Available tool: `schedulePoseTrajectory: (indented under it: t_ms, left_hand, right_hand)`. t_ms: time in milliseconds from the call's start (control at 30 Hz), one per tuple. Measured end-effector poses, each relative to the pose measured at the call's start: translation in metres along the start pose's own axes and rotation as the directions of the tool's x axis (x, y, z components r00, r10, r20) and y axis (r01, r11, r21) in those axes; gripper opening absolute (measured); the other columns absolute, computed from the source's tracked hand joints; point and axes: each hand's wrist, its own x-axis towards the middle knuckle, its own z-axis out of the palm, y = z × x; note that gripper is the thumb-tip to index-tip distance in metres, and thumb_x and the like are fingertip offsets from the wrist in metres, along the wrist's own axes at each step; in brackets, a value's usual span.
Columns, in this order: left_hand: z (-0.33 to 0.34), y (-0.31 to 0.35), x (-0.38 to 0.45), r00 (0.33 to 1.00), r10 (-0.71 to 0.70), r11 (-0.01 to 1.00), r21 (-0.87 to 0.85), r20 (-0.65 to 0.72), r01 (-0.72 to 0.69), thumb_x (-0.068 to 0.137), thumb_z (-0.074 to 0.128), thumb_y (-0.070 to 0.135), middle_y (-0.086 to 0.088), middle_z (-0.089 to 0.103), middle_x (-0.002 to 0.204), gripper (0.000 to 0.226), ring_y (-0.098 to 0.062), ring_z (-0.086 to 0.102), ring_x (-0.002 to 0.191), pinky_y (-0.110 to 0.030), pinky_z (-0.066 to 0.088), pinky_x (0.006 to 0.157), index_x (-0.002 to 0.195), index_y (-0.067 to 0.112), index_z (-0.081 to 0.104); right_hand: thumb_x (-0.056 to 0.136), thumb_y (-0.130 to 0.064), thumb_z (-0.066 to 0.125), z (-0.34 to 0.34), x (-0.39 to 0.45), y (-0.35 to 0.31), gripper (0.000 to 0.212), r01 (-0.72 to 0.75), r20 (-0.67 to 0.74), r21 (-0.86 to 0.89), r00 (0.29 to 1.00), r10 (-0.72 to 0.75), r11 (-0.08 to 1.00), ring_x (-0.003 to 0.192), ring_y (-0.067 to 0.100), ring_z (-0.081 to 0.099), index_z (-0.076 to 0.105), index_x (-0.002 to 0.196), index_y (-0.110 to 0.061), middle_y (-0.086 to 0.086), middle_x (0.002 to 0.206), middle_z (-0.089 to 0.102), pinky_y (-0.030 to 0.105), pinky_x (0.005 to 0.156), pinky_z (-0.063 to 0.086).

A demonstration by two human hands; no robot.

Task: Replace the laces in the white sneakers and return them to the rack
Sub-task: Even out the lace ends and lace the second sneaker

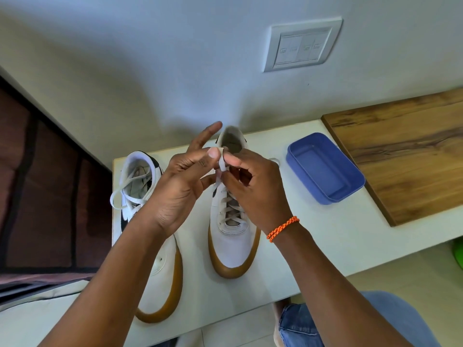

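Two white sneakers with gum-brown soles stand side by side on a white table (313, 246), toes toward me. The right sneaker (233, 246) is laced across its eyelets; its white lace (221, 164) rises from the top eyelets into my hands. My left hand (185, 181) pinches the lace between thumb and fingers, with the index finger stretched out. My right hand (253, 189), with an orange cord at the wrist, pinches the same lace just beside it, above the shoe's tongue. The left sneaker (160, 276) is partly hidden by my left forearm; its lace (125, 194) lies in loose loops.
An empty blue plastic tray (325, 169) sits right of the sneakers. A wooden board (406, 156) lies at the table's far right. A wall with a switch plate (300, 46) runs behind the table. My jeans-clad knee (325, 324) shows below the front edge.
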Motion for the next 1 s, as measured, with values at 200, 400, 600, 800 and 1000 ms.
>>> schedulePoseTrajectory:
  t_ms: [200, 400, 600, 800, 1000]
  left_hand:
    - [-0.006, -0.006, 0.002, 1.0, -0.016, 0.994, 0.104, -0.022, 0.019, 0.114, 0.04, 0.025, -0.023, 0.072, 0.124, 0.044, -0.04, 0.07, 0.108, -0.047, 0.055, 0.097, 0.119, -0.008, 0.069]
    - [-0.012, -0.011, 0.004, 0.987, -0.035, 0.995, 0.089, -0.154, 0.049, 0.111, 0.049, 0.027, -0.02, 0.07, 0.094, 0.036, -0.035, 0.061, 0.079, -0.042, 0.055, 0.082, 0.121, 0.001, 0.072]
    - [-0.016, -0.008, 0.006, 0.958, -0.097, 0.992, -0.106, -0.268, 0.071, 0.11, 0.05, 0.02, -0.004, 0.053, 0.067, 0.028, -0.023, 0.046, 0.06, -0.034, 0.049, 0.067, 0.116, 0.002, 0.07]
    - [-0.011, -0.007, 0.006, 0.945, -0.065, 0.989, 0.105, -0.32, 0.103, 0.106, 0.062, 0.023, 0.006, 0.051, 0.064, 0.016, -0.011, 0.034, 0.054, -0.018, 0.033, 0.05, 0.106, 0.01, 0.072]
    - [0.0, -0.011, 0.006, 0.939, 0.026, 0.967, 0.245, -0.342, 0.063, 0.106, 0.063, 0.024, -0.013, 0.063, 0.061, 0.021, -0.016, 0.054, 0.051, -0.019, 0.042, 0.047, 0.109, 0.006, 0.073]
  right_hand:
    - [0.099, -0.006, 0.071, -0.016, 0.01, -0.002, 0.008, -0.124, -0.046, 0.347, 0.988, 0.149, 0.929, 0.072, 0.018, 0.071, 0.077, 0.104, -0.004, 0.005, 0.083, 0.076, 0.029, 0.065, 0.057]
    - [0.098, -0.009, 0.072, -0.035, 0.018, 0.006, 0.013, -0.226, -0.209, 0.62, 0.876, 0.436, 0.751, 0.058, 0.024, 0.059, 0.072, 0.095, 0.004, 0.014, 0.071, 0.069, 0.033, 0.057, 0.054]
    - [0.098, -0.012, 0.071, -0.035, 0.017, 0.012, 0.011, -0.312, -0.104, 0.786, 0.784, 0.611, 0.534, 0.063, 0.016, 0.062, 0.07, 0.095, -0.002, 0.006, 0.073, 0.068, 0.028, 0.065, 0.058]
    - [0.1, -0.005, 0.063, -0.021, 0.01, 0.007, 0.014, -0.385, -0.049, 0.498, 0.882, 0.469, 0.777, 0.059, 0.019, 0.058, 0.069, 0.088, 0.001, 0.009, 0.07, 0.068, 0.031, 0.056, 0.05]
    - [0.099, -0.015, 0.063, 0.0, -0.002, -0.007, 0.017, -0.133, 0.191, 0.178, 0.977, 0.098, 0.975, 0.103, 0.013, 0.069, 0.071, 0.114, -0.015, -0.001, 0.108, 0.074, 0.029, 0.086, 0.059]
